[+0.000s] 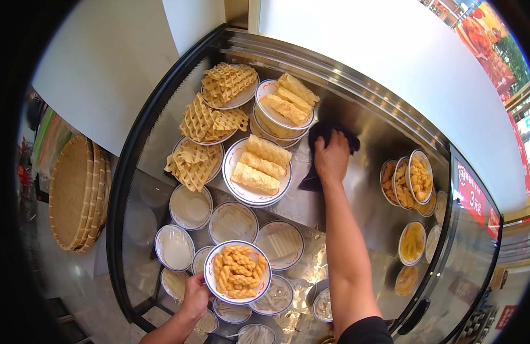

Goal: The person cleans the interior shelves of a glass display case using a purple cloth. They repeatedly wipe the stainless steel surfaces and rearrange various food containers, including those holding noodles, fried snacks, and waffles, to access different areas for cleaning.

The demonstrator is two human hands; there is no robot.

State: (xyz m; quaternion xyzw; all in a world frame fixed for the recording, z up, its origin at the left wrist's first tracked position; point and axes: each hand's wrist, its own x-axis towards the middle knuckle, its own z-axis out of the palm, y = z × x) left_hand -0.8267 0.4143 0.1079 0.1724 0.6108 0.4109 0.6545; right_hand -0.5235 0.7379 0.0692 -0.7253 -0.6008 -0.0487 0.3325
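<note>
My left hand (196, 296) grips the rim of a blue-edged plate of twisted fried dough sticks (240, 271), held above lower plates of food. Across the upper metal shelf (290, 202), my right arm reaches to the back. There my right hand (333, 157) rests on a bunched dark cloth (312, 180), fingers spread over it and partly hidden in its folds. Left of the cloth stands a plate with three fried rolls (261, 165). Behind it, another plate of rolls (286, 103) tops a stack of plates.
Plates of lattice-shaped fried sheets (213, 118) line the shelf's left end. Lower down are plates of white slices (280, 245) and noodles (273, 296). More plates of fried pieces (419, 178) appear at right near a glass panel (467, 241). A black cabinet frame (118, 206) curves beside woven trays (73, 193).
</note>
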